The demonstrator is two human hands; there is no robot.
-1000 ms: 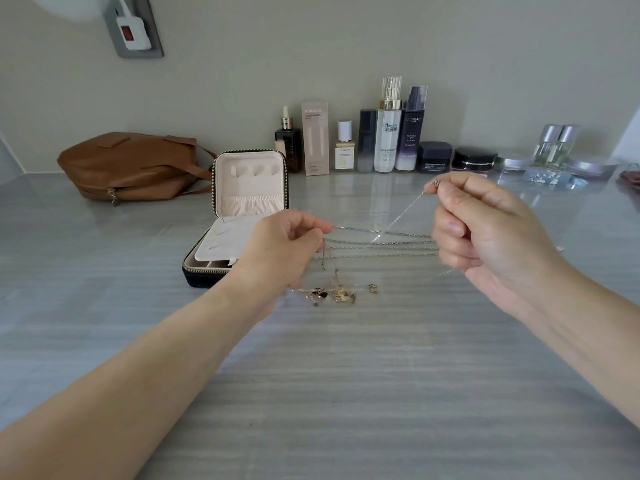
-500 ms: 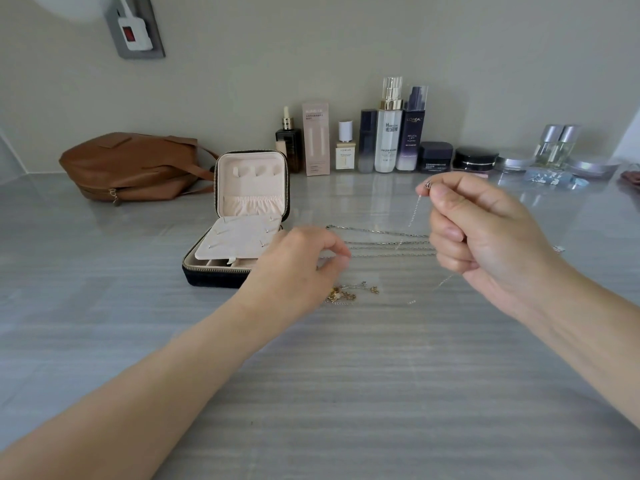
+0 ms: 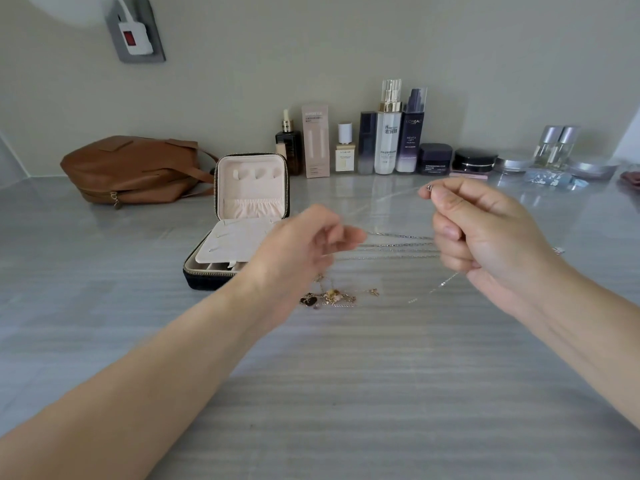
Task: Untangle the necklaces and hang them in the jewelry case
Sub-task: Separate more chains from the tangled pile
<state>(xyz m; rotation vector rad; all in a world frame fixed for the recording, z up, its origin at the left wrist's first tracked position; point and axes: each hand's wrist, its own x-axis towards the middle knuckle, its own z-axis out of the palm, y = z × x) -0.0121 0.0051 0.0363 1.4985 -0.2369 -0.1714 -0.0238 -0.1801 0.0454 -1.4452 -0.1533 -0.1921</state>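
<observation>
Thin silver necklace chains (image 3: 398,245) stretch in several strands between my two hands above the grey table. My left hand (image 3: 304,251) pinches the strands at their left end; it is blurred. My right hand (image 3: 485,233) grips the chains at the right and pinches a small clasp end at its fingertips. Pendants and gold chain (image 3: 332,297) lie in a small heap on the table below my left hand. A loose chain tail (image 3: 436,289) hangs below my right hand. The open jewelry case (image 3: 239,230), dark outside and cream inside, stands left of my left hand.
A brown leather bag (image 3: 131,168) lies at the back left. Cosmetic bottles and jars (image 3: 388,133) line the wall behind the case. Small glass bottles and round tins (image 3: 554,157) sit at the back right. The grey table (image 3: 346,393) stretches toward me.
My left hand dipped toward the table and has come back up along the strands. My right hand raised the clasp end slightly. The pendant heap now lies on the table.
</observation>
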